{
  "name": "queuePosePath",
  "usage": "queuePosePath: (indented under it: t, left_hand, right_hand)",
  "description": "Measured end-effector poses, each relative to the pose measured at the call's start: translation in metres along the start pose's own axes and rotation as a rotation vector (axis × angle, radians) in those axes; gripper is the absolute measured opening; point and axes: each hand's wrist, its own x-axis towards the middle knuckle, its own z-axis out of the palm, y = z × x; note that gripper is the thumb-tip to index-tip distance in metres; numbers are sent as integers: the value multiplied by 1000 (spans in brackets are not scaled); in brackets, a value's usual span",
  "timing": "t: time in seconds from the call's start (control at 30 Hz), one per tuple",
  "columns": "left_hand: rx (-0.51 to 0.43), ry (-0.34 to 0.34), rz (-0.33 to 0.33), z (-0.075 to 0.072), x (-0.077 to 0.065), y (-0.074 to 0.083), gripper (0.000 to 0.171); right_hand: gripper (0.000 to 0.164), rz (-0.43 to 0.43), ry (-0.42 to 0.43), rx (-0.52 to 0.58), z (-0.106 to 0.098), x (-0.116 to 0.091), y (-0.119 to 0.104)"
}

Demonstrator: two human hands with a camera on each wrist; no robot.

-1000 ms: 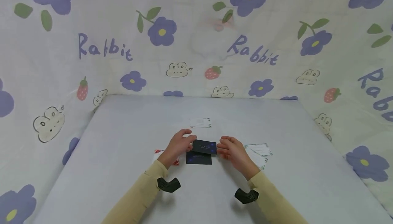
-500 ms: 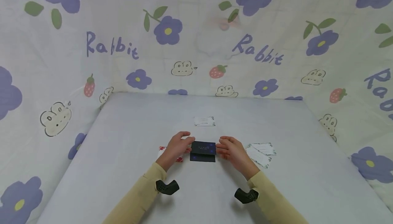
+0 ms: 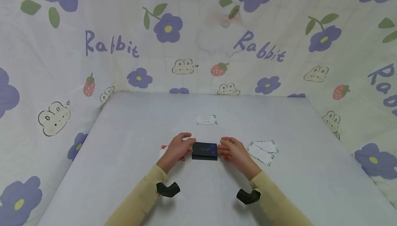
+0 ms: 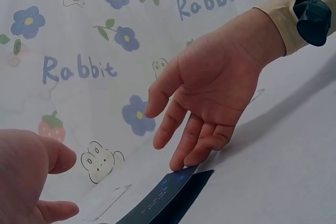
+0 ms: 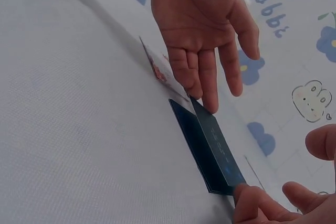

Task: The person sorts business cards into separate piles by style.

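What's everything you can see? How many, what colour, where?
Table: one, white, underneath
Patterned cloth: count unclear, white and purple, behind and beside table
Dark cards: at least two, black, centre
Floral card: one visible, white and red, left
Leafy cards: two visible, white and green, right
Far card: one, white, beyond dark cards
Sleeves: two, beige, front
Wrist devices: two, black, on sleeves
Left hand: one, dark cards' left end
Right hand: one, their right end
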Motion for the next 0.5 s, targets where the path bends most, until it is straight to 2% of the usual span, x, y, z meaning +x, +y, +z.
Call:
queuePosePath:
  t: [0.5]
  left_hand:
    - [21, -10, -32, 3, -6, -5, 48]
  right_hand:
    - [45, 6, 12, -36, 1, 0, 2]
